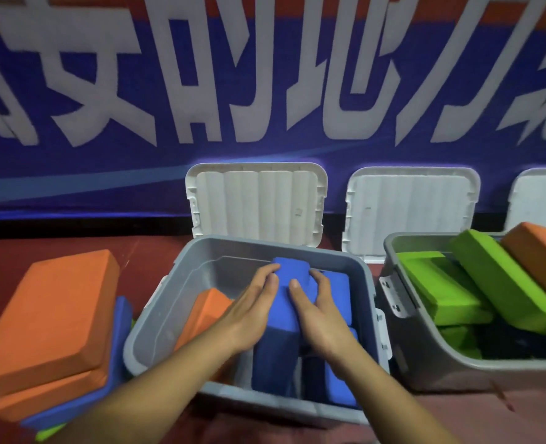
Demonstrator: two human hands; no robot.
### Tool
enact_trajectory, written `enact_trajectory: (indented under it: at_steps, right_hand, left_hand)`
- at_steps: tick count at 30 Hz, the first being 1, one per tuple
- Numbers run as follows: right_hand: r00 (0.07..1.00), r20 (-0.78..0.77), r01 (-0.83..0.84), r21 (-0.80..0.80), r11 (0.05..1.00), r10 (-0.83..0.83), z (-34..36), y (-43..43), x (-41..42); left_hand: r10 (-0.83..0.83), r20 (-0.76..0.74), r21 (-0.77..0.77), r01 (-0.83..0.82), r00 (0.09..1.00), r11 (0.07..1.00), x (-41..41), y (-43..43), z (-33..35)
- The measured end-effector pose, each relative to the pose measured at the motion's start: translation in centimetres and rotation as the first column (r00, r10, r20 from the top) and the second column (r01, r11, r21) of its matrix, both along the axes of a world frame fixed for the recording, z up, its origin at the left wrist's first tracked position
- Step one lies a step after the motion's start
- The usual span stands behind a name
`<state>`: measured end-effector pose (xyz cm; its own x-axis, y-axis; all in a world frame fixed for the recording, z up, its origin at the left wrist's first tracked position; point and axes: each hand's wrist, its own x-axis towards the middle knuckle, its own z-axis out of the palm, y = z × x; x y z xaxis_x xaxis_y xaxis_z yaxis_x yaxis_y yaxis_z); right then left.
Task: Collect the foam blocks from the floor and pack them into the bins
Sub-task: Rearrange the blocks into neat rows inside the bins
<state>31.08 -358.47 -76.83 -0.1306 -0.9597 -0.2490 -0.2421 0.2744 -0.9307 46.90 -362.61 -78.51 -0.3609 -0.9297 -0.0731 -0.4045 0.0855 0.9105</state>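
1. Fingers: the L hand (252, 312) has its fingers (270, 274) close together over the upper-left edge of the blue block (275, 347), thumb flat on the near face. The R hand (316, 318) curls its fingers round the right edge, thumb also on the face. Both hands clamp the block btwn them, thumbs nearly touching.
2. Where it is: the block sits tilted inside the mid bin (156, 315), far end up at the fingertips, near end down toward the wrists.
3. Step, as I judge it: seating this block among those already packed. The next move prob. calls for pressing or turning it into the gap, then slipping the fingers off its sides so they don't jam against neighbours.
4. Just right of the R fingers are more packed blue blocks (339, 293), close against the held one. Just left of the L wrist an orange block (207, 312) leans in the same bin.
5. Materials: the blocks are matte foam, fine-grained, rectangular w/ softened edges, and likely give a little under grip. The bin is smooth grey plastic w/ rounded corners.
6. Further left, outside the bin, is the floor stack (50, 315): two orange slabs over a blue one, w/ a green sliver beneath. Not yet packed.
7. Further right is the second bin (425, 363), w/ green blocks (441, 290) piled askew and an orange top block (541, 257) over its rim.
8. Beyond the fingertips, white ribbed lids (255, 203) are propped against the wall.
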Motion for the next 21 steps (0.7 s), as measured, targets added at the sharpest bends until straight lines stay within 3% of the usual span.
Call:
enact_trajectory:
  at_steps: [7, 12, 14, 16, 19, 21]
  right_hand:
    - [0.973, -0.232, 0.0, -0.011, 1.0, -0.002, -3.6, 2.2, -2.6]
    - [0.945, -0.319, -0.042, 0.078, 0.996, 0.064, -6.1, 2.9, -4.1]
    - [0.887, -0.436, -0.086, 0.17, 0.982, 0.154, -7.4, 2.9, -4.3]
    - [0.819, -0.553, -0.073, 0.166, 0.983, 0.154, -8.3, 2.7, -4.2]
    - [0.72, -0.677, -0.071, 0.144, 0.987, 0.15, -9.5, 2.1, -3.8]
    - [0.628, -0.75, -0.116, 0.173, 0.978, 0.207, -10.6, 1.5, -3.6]
  left_hand:
    - [-0.029, 0.022, -0.007, 0.029, 0.999, 1.0, -3.5, 3.1, -3.4]
    - [-0.085, 0.164, 0.043, 0.079, 0.983, 0.996, -4.8, 2.9, -6.3]
    - [-0.104, 0.232, 0.132, 0.074, 0.967, 0.989, -4.4, 2.6, -7.9]
    - [-0.025, 0.22, 0.156, -0.009, 0.975, 0.988, -4.8, 2.3, -8.7]
    - [0.161, 0.22, 0.05, -0.176, 0.962, 0.983, -6.6, 1.2, -9.5]
    - [0.136, 0.28, -0.005, -0.14, 0.95, 0.99, -7.4, 0.5, -10.7]
